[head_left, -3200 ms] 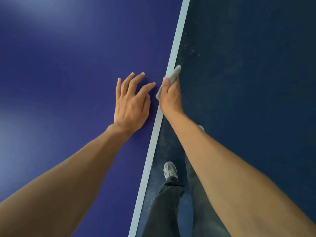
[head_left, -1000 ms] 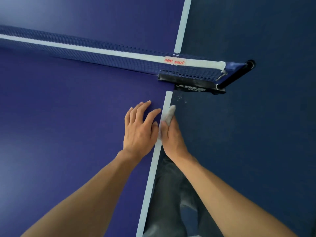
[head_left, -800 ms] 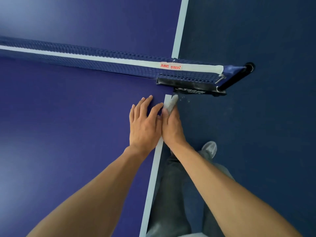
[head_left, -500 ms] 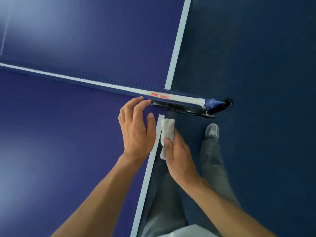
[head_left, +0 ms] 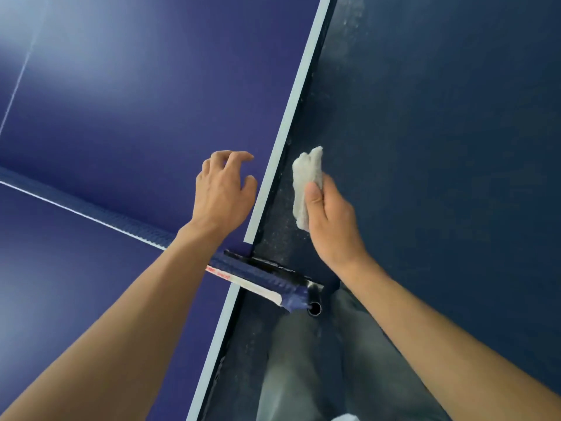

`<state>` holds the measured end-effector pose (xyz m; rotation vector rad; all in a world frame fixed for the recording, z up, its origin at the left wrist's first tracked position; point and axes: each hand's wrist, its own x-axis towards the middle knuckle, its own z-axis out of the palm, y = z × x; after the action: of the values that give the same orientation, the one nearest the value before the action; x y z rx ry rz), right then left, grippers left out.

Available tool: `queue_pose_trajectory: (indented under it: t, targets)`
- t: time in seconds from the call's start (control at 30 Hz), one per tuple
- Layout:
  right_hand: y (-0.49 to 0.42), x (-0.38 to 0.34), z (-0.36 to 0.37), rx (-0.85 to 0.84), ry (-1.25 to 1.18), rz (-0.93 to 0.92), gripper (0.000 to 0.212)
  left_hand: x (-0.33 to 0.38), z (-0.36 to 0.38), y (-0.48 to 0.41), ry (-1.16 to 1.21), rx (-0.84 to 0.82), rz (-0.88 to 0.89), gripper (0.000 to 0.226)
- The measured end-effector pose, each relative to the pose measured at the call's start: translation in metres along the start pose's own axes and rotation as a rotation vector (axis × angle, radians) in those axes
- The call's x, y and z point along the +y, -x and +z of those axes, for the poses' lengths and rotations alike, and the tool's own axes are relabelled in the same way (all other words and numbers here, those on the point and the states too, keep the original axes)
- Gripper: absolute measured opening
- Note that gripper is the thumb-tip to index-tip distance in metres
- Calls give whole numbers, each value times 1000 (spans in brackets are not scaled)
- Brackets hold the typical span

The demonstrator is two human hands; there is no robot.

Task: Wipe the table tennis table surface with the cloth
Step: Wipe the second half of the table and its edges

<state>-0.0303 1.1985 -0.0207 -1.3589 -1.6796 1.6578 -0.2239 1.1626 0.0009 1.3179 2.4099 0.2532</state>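
I pinch the cloth [head_left: 306, 183] in my right hand [head_left: 331, 220], just off the worktop [head_left: 136, 101] edge, ready to wipe; left fingers [head_left: 230, 156] loosely curled, empty.

Cloth [head_left: 306, 185] in right hand [head_left: 332, 221] beside table [head_left: 121, 101]

A smooth, flat, deep blue table tennis table top [head_left: 121, 101] fills the left half of the frame. Its pale edge stripe runs diagonally from top centre to bottom centre. A small, folded, pale grey fabric cloth [head_left: 306, 180] is held upright at mid-frame, just right of that stripe and off the table. The right hand [head_left: 332, 220] grips its lower part.
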Motion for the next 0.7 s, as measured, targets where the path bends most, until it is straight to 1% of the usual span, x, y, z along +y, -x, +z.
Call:
queue_pose_trajectory:
  t: [0.07, 0.13, 0.17, 0.23, 0.3, 0.33, 0.4, 0.5, 0.57, 0.63, 0.7]
  targets:
    - [-22, 27, 30, -116, 34, 232, 43, -4, 12, -13, -32, -81, -30, 44]
    - [-34, 42, 62, -210, 87, 383, 48, -11, 24, -22, -41, -141, -61, 47]
    - [-38, 45, 78, -236, 94, 430, 47, -15, 28, -25, -45, -153, -72, 48]
    - [-42, 46, 102, -255, 20, 491, 51, -23, 38, -32, -52, -141, -69, 49]
    - [-45, 45, 116, -290, -130, 519, 67, -28, 46, -38, -57, -113, -39, 49]
    - [-48, 46, 120, -283, -188, 535, 70, -29, 49, -41, -57, -90, -20, 48]
    - [-68, 41, 119, -200, -243, 522, 67, -33, 53, -48, -60, -36, 21, 46]
    - [-121, 28, 108, -15, -233, 380, 63, -40, 58, -57, -62, 56, 66, 43]
    - [-156, 19, 99, 80, -230, 284, 60, -45, 63, -60, -49, 111, 70, 41]
    - [-173, 15, 94, 119, -273, 246, 59, -48, 68, -62, -42, 150, 72, 40]
    - [-158, 14, 97, 72, -305, 213, 65, -48, 73, -62, -34, 188, 68, 39]
